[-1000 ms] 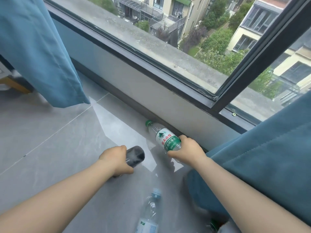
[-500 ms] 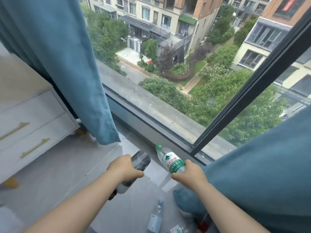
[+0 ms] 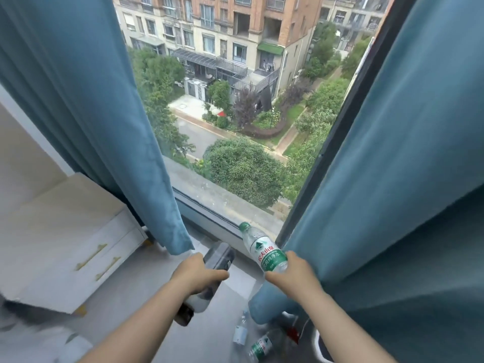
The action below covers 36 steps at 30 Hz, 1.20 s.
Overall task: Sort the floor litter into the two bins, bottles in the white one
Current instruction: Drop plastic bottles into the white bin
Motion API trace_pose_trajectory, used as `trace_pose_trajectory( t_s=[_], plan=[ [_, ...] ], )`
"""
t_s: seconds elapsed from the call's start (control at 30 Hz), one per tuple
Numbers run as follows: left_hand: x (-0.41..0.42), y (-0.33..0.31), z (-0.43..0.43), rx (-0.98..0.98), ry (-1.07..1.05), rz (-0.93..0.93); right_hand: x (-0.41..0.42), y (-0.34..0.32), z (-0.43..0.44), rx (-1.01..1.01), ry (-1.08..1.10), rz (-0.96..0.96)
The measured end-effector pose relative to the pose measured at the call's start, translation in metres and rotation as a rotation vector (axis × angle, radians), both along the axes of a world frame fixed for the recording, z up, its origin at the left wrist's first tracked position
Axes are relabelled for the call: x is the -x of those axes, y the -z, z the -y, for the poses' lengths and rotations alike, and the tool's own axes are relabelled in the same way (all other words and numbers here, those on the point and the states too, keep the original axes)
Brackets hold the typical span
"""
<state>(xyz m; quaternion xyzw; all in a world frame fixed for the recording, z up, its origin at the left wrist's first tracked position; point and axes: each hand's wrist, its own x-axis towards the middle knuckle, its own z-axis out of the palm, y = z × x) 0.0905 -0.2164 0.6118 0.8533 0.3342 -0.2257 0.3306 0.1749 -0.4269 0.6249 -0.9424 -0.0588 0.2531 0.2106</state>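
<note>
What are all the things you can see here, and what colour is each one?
Water bottle with green cap and label: 1, clear, held up in the right hand by the window.
Dark-tinted bottle: 1, clear and blackish, held in the left hand.
Bottles on the floor: at least 2, clear, one with a pale label, one with a green label, below the right arm.
Curtains: 2, blue, one left, one right of the window.
Window: 1, dark frame, showing buildings and trees outside.
Drawer cabinet: 1, white with gold handles, at left.
Floor: grey tiles.
Hands: 2, bare, left hand, right hand, each gripping a bottle.
</note>
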Motion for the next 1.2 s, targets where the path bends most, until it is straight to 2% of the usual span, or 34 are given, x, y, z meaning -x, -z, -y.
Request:
trace_pose_trajectory(
  t_s=[0.23, 0.33, 0.53, 0.83, 0.97, 1.2],
  plan=[
    [0.019, -0.071, 0.023, -0.029, 0.221, 0.058, 0.066, -0.059, 0.032, -0.027, 0.178, 0.021],
    [0.027, -0.083, 0.041, 0.043, 0.294, 0.069, 0.103, -0.069, 0.055, -0.023, 0.265, -0.002],
    [0.03, -0.097, 0.106, 0.077, 0.577, 0.034, 0.17, -0.073, 0.116, -0.002, 0.453, -0.038],
    [0.03, -0.093, 0.265, 0.088, 0.97, -0.013, 0.242, -0.062, 0.252, -0.044, 0.796, -0.063],
    [0.042, -0.089, 0.355, 0.169, 1.05, -0.044, 0.274, -0.065, 0.328, -0.052, 0.97, -0.075],
    [0.076, -0.09, 0.502, 0.189, 1.259, -0.066, 0.347, -0.067, 0.439, -0.022, 1.218, -0.049]
  ],
)
